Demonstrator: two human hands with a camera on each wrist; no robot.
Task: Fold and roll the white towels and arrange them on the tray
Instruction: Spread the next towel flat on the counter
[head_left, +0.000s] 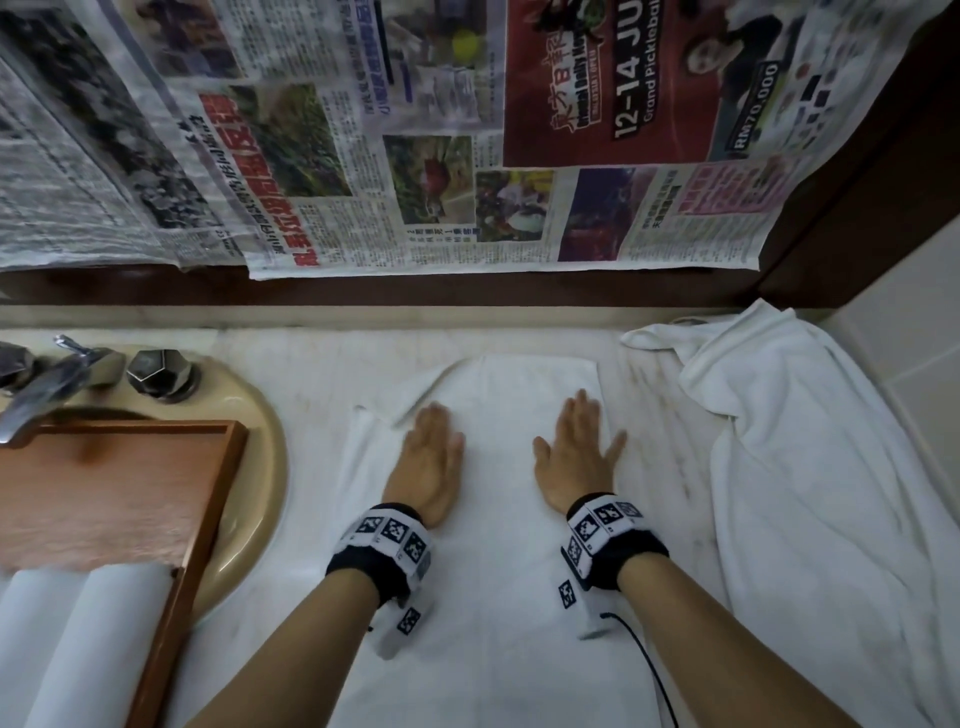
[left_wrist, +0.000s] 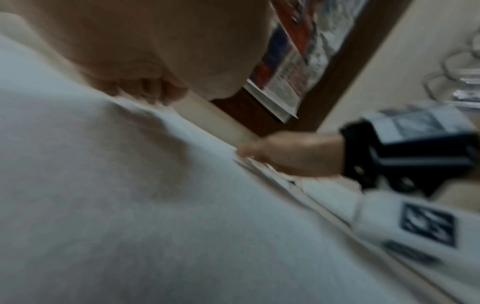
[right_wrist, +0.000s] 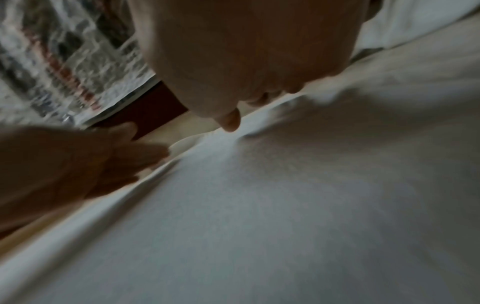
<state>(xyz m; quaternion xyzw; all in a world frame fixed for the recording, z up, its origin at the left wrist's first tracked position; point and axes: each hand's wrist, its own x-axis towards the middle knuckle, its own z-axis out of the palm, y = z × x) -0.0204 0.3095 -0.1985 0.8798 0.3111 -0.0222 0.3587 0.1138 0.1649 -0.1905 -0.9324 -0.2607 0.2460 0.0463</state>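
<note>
A white towel lies flat, folded lengthwise, on the marble counter in front of me. My left hand and right hand press flat on its far half, palms down, fingers straight and side by side. The towel's far left corner is turned over beside my left fingers. A second, crumpled white towel lies at the right. Two rolled white towels sit in the near end of the wooden tray at the left. Both wrist views show the towel up close under each palm.
The tray rests over a beige sink with a metal tap and knob. Newspaper hangs on the wall behind the counter. A tiled wall bounds the right side.
</note>
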